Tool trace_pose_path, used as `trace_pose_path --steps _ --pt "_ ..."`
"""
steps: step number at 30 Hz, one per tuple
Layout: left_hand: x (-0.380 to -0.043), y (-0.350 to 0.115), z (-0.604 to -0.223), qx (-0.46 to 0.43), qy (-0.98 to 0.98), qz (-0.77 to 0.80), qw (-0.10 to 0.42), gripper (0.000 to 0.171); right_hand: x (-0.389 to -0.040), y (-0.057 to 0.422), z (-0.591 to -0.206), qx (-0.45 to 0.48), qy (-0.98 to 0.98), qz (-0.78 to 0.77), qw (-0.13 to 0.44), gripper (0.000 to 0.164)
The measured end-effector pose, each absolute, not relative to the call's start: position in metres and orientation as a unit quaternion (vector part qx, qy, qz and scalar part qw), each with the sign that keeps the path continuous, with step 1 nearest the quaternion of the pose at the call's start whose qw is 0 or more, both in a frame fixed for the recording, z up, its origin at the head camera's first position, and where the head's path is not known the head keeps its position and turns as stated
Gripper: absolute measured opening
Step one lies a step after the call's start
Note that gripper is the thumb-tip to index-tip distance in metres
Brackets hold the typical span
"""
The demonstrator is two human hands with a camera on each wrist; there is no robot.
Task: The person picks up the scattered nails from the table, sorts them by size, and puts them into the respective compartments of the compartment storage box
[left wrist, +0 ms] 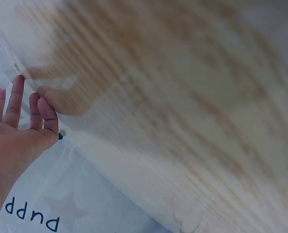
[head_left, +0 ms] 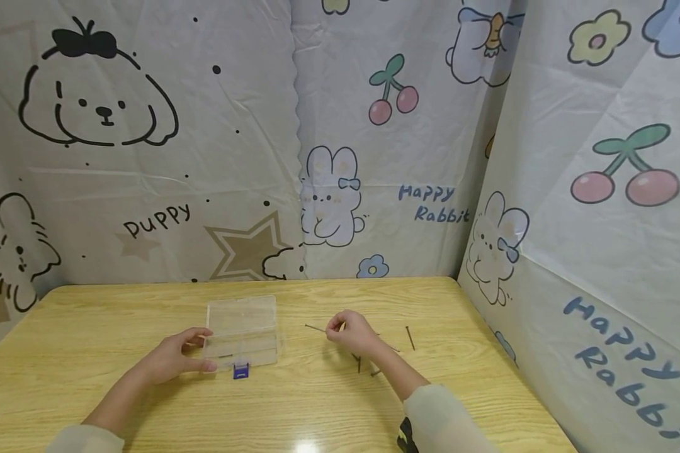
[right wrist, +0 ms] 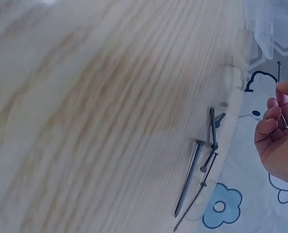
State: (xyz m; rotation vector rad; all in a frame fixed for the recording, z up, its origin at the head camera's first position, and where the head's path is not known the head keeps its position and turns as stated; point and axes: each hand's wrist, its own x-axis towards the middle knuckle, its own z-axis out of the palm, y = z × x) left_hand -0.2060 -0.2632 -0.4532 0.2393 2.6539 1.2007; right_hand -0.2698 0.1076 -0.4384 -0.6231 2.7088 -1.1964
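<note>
A clear plastic box (head_left: 241,316) lies on the table with its lid folded back and a blue latch (head_left: 240,371) at the front. Inside a front compartment is a small dark nail (head_left: 225,356). At the box's left side, my left hand (head_left: 172,357) holds it, thumb at the front corner and fingers farther back. To the right of the box, my right hand (head_left: 352,333) pinches a long thin nail (head_left: 315,328), its head pointing left, above the table. The same nail (right wrist: 279,71) sticks up from the fingertips in the right wrist view.
Several loose nails (right wrist: 188,179) lie on the wooden table around and under the right forearm; one nail (head_left: 410,338) lies apart farther right. A printed cloth (head_left: 249,126) hangs behind the table and along its right side. Something black (head_left: 406,435) shows beside the right sleeve.
</note>
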Motion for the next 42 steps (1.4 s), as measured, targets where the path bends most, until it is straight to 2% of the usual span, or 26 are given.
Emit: trace_pose_path --steps 25,42 --pt "-0.206 -0.264 -0.455 0.078 0.906 0.401 0.108 0.077 -0.263 0.063 -0.438 -0.258 0.879 -0.391 0.083 0.009" --pt "-0.207 -0.264 -0.455 0.082 0.906 0.403 0.103 0.076 -0.257 0.038 -0.438 -0.262 0.880 -0.384 0.097 0.006"
